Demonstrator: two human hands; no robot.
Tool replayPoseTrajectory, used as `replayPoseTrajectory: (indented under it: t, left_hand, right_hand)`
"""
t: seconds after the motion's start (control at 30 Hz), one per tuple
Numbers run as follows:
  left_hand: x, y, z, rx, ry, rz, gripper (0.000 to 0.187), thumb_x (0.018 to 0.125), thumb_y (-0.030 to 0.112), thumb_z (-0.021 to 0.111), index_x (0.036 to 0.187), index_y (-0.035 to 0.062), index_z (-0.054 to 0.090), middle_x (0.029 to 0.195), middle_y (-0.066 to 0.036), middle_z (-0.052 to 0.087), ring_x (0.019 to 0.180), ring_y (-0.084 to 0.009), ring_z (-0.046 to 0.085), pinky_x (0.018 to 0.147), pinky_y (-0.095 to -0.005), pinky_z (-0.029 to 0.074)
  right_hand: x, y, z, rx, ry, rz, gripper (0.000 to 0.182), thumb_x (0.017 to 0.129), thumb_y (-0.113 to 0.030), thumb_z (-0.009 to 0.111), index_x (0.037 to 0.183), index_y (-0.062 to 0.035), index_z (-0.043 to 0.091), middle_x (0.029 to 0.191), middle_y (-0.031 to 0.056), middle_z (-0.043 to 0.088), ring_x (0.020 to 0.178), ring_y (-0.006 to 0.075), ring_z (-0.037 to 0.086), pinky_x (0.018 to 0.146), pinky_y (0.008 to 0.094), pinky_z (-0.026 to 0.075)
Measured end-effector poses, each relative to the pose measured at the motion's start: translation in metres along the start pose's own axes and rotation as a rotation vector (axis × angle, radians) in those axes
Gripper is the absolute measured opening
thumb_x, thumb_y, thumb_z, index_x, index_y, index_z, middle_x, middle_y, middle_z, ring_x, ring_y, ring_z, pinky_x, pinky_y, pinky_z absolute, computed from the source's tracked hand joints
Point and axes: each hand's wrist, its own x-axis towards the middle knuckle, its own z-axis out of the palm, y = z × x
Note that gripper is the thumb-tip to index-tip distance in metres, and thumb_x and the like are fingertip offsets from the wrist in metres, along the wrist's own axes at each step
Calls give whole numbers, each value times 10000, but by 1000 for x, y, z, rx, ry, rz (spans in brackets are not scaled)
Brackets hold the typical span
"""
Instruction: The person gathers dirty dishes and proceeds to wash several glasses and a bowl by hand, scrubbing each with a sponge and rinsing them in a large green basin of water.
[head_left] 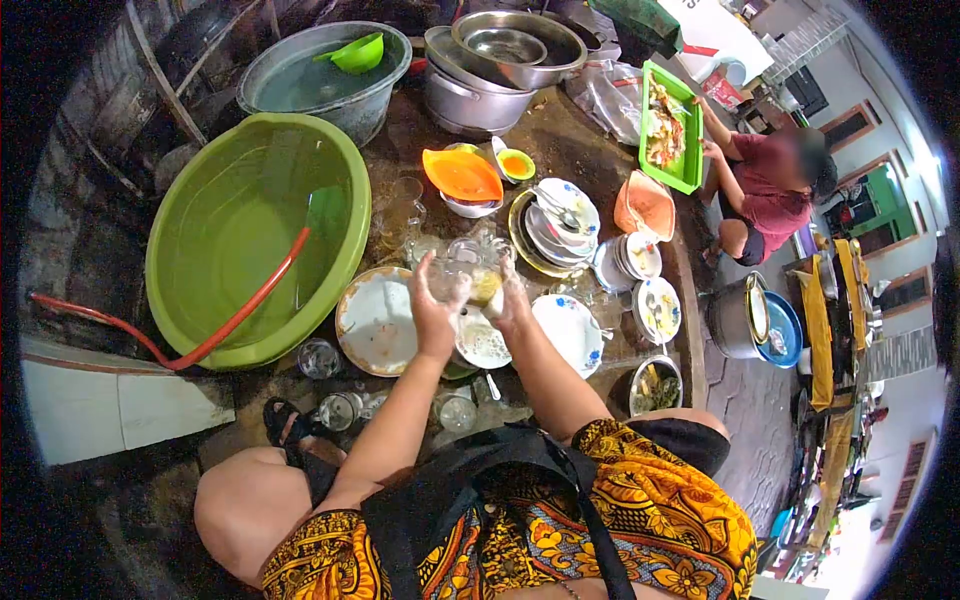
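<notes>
Our knees in patterned cloth (640, 520) frame the view. Beyond lies the round green plastic basin (255, 235) with a red hose (250, 300) across it. We curl our left hand (437, 310) and right hand (513, 300) around a clear glass (465, 272), held above stained plates (378, 322); its tilt we cannot tell.

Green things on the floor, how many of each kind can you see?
Big round green plastic basin: 1
Small green plastic scoop floating in the grey water tub: 1
Flat green plastic tray with food scraps: 1
Total: 3
</notes>
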Motion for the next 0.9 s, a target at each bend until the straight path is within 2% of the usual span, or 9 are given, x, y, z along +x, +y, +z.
replayPoseTrajectory:
  t: [0.17, 0.27, 0.33, 0.47, 0.53, 0.6, 0.7, 0.73, 0.9]
  left_hand:
    - [26, -30, -33, -673, 216, -466, 431, 744, 155, 670, 1117, 83, 467, 1027, -62, 521, 917, -166, 516, 781, -305, 450]
    - [38, -36, -54, -806, 250, -593, 361, 728, 122, 658, 1042, 68, 489, 945, -47, 539, 818, -162, 543, 714, -308, 478]
    - [41, -69, -70, -869, 57, -654, 313, 755, 132, 622, 1035, 71, 495, 927, -34, 544, 816, -165, 547, 708, -331, 483]
    - [29, -49, -62, -800, 217, -721, 275, 786, 159, 577, 1040, 82, 503, 917, -52, 565, 854, -200, 566, 754, -348, 493]
    - [24, -65, -58, -781, 247, -620, 322, 785, 235, 590, 1058, 88, 501, 959, -66, 568, 876, -213, 568, 771, -351, 496]
    - [22, -55, -66, -925, 88, -749, 350, 859, 295, 509, 1138, 86, 482, 1066, -66, 546, 976, -206, 525, 848, -353, 444]
    - [16, -76, -69, -1068, 89, -670, 363, 848, 310, 525, 1125, 79, 485, 1055, -70, 551, 963, -215, 536, 819, -375, 467]
    - [18, -80, -70, -1087, 100, -652, 365, 845, 317, 528, 1120, 80, 487, 1049, -72, 554, 953, -218, 542, 804, -380, 476]
    - [24, -68, -73, -1043, 143, -755, 342, 799, 264, 588, 1084, 99, 496, 987, -62, 561, 901, -205, 556, 778, -364, 487]
  right_hand:
    - [-48, 21, 26, -570, -252, -248, 295, 894, -284, 419, 1028, -36, 505, 1047, 100, 540, 914, 231, 538, 844, 297, 412]
    - [-63, 37, 36, -1648, -564, -962, 245, 838, -190, 504, 1034, -48, 538, 1020, 111, 554, 905, 255, 521, 793, 345, 422]
    - [-94, 40, 93, -1801, -582, -466, 265, 817, -164, 501, 1044, -35, 544, 1088, 185, 522, 955, 301, 509, 805, 360, 418]
    - [-67, 78, 97, -1909, -539, -450, 378, 845, -139, 442, 1213, -54, 435, 1216, 215, 440, 1157, 348, 394, 992, 370, 296]
    - [-15, 111, 55, -1609, -463, -1035, 421, 836, -88, 415, 1254, -44, 383, 1226, 223, 429, 1178, 359, 366, 1018, 378, 256]
    - [-31, 96, 69, -1747, -489, -875, 429, 859, -142, 433, 1275, -62, 364, 1176, 174, 485, 1042, 291, 494, 883, 357, 399]
    - [-39, 93, 76, -844, -385, -20, 441, 860, -199, 487, 1271, -75, 381, 1080, 101, 542, 823, 163, 544, 645, 287, 458]
    - [-36, 99, 68, -945, -430, -249, 449, 836, -236, 550, 1239, -81, 425, 993, 48, 561, 680, 68, 485, 482, 234, 393]
    - [-39, 96, 73, -1621, -612, -905, 371, 801, -58, 503, 1171, -28, 478, 1164, 174, 490, 1080, 280, 462, 935, 350, 344]
